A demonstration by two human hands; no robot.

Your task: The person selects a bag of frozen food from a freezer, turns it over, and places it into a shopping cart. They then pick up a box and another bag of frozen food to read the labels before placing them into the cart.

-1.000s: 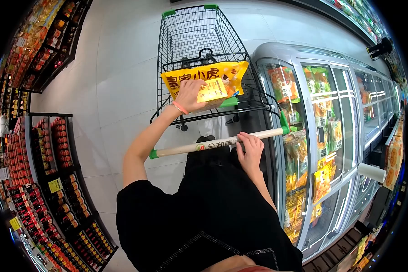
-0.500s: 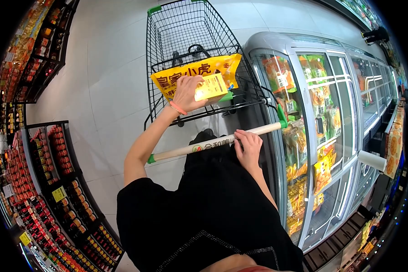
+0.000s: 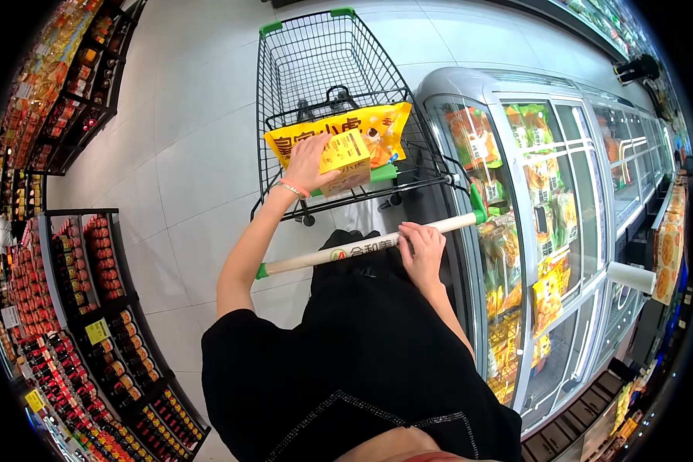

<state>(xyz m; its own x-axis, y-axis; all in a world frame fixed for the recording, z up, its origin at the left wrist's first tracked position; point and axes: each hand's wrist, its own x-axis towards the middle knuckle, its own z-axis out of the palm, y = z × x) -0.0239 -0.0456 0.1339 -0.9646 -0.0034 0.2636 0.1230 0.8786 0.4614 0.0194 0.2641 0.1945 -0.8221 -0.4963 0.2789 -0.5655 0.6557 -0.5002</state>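
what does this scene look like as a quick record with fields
left hand: holding yellow box by its left side
left wrist: pinkish band
right hand: resting on cart handle
behind box: large yellow bag, partly covered
cart: black wire with green corners
right of cart: glass-fronted freezer with bagged food
left side: dark shelves stocked with goods

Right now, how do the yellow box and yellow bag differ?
The yellow box is straight-edged, the yellow bag soft-looking. The box looks narrower; the bag spreads wider. The left hand is on the box; the bag lies behind it. Both show yellow with dark lettering.
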